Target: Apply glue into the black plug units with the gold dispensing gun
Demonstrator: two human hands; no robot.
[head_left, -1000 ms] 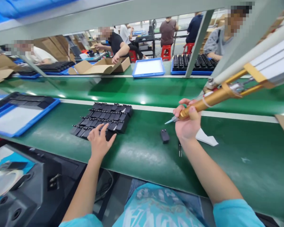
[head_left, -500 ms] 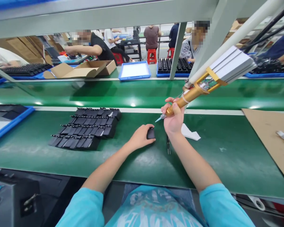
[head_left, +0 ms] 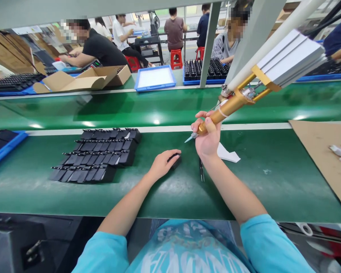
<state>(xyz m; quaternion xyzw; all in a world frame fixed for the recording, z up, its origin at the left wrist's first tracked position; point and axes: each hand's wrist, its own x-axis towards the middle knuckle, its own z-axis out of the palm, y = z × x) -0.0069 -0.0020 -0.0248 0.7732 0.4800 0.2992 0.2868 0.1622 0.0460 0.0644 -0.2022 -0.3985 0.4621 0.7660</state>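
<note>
1. Plainly, the left hand (head_left: 160, 165) grasped a black block (head_left: 176, 163) between thumb and fingers, low over the green work surface (head_left: 165, 197).
2. The right hand (head_left: 208, 142) had its fingers wrapped round a gold dispenser (head_left: 227, 110), whose long axis slanted down leftward, aiming the pale blue nozzle (head_left: 188, 138) towards the left hand.
3. From the nozzle tip, the block lay slightly left and closer to the person's body, near but not touching.
4. Left fingers covered much of the block; its long axis was hard to tell, as was whether it touched the surface.
5. The right wrist hid the tweezers' (head_left: 201, 172) upper end.
</note>
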